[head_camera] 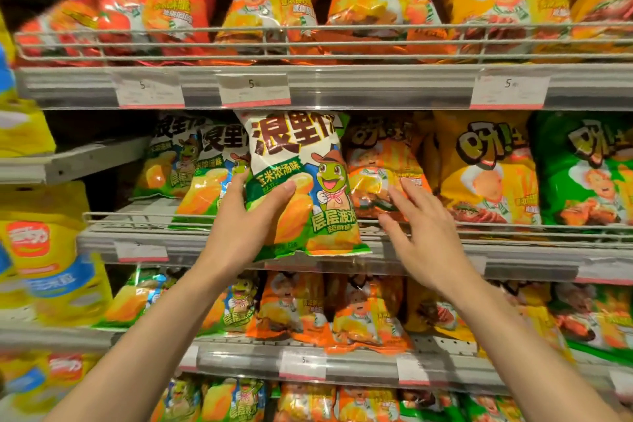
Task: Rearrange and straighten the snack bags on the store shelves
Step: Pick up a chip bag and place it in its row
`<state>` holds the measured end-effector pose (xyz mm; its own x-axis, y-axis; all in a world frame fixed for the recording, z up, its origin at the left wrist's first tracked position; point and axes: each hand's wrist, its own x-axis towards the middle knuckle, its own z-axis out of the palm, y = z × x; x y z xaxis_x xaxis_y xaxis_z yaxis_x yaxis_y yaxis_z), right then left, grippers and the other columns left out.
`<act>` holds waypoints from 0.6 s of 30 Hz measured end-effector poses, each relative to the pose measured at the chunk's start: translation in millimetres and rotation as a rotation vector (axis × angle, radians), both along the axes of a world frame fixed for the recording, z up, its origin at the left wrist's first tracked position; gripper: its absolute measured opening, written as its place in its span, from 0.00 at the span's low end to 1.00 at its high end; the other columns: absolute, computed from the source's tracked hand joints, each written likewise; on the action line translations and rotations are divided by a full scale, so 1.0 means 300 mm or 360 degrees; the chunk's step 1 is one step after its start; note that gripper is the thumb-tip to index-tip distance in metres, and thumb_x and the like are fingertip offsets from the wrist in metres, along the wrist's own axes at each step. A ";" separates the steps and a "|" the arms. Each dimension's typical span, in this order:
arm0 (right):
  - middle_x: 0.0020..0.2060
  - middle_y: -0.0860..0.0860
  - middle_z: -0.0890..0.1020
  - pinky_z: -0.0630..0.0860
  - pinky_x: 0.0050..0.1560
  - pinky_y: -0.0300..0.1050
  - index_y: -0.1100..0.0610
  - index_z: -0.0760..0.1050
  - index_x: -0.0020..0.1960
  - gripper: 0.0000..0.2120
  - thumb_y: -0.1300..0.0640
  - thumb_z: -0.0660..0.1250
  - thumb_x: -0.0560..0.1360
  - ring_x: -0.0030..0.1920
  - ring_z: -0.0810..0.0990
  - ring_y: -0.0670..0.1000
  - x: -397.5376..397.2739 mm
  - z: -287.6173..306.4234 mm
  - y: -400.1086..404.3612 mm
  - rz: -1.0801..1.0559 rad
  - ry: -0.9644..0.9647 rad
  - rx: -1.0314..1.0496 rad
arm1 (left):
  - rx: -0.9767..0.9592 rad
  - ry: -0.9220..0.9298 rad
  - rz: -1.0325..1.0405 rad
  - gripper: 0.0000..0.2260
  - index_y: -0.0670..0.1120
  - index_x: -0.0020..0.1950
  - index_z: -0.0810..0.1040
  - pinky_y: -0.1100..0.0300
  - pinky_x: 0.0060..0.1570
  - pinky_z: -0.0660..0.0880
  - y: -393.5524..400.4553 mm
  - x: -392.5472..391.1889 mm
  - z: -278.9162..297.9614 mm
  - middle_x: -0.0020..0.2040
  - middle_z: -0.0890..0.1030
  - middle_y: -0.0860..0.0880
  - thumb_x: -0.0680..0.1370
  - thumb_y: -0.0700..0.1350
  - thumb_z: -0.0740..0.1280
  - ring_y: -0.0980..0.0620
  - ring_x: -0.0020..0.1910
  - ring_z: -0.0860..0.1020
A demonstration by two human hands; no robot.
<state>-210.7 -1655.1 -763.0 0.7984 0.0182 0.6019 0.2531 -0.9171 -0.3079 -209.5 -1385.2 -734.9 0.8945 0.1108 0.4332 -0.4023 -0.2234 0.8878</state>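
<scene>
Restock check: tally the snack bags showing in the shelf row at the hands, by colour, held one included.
White-and-green frog foil bags: 3, one gripped by the left hand
Orange chef foil bag: 1, touched by the right hand
Yellow chef foil bag: 1
Green chef foil bag: 1
Total: 6

The snack bag (298, 181) up front is white on top with dark brown lettering, green and orange lower down, plus a green cartoon frog. Neighbouring bags: orange (383, 168), yellow (486, 168), green (582, 168). Price tags (255, 91) are white with a pink bottom edge.
</scene>
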 end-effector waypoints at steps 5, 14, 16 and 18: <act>0.80 0.55 0.65 0.57 0.77 0.59 0.54 0.68 0.79 0.28 0.41 0.53 0.84 0.79 0.63 0.58 0.034 -0.032 -0.022 -0.0114 -0.0052 -0.0132 | 0.0030 0.0005 0.0037 0.24 0.62 0.63 0.75 0.51 0.64 0.77 0.024 0.013 -0.004 0.55 0.84 0.65 0.70 0.68 0.72 0.64 0.56 0.82; 0.69 0.53 0.77 0.60 0.72 0.56 0.56 0.81 0.65 0.19 0.46 0.65 0.81 0.72 0.72 0.55 0.009 -0.014 0.003 -0.0082 -0.0079 0.0141 | 0.0016 -0.0041 0.0095 0.30 0.56 0.69 0.72 0.48 0.59 0.81 0.084 0.019 0.000 0.54 0.84 0.65 0.72 0.65 0.75 0.61 0.54 0.83; 0.67 0.53 0.78 0.64 0.73 0.58 0.56 0.82 0.63 0.16 0.48 0.67 0.81 0.71 0.73 0.56 0.004 0.009 0.013 -0.0078 -0.0062 0.0232 | 0.0003 -0.0051 0.0146 0.31 0.57 0.69 0.70 0.51 0.56 0.82 0.119 0.017 -0.001 0.54 0.82 0.63 0.72 0.66 0.75 0.62 0.52 0.83; 0.62 0.53 0.80 0.71 0.68 0.59 0.56 0.82 0.60 0.13 0.50 0.68 0.80 0.66 0.76 0.56 -0.005 0.036 0.036 -0.0052 -0.0124 0.0325 | 0.0055 -0.0066 0.0218 0.34 0.59 0.67 0.67 0.54 0.55 0.81 0.165 0.016 0.003 0.58 0.78 0.63 0.67 0.71 0.73 0.61 0.55 0.81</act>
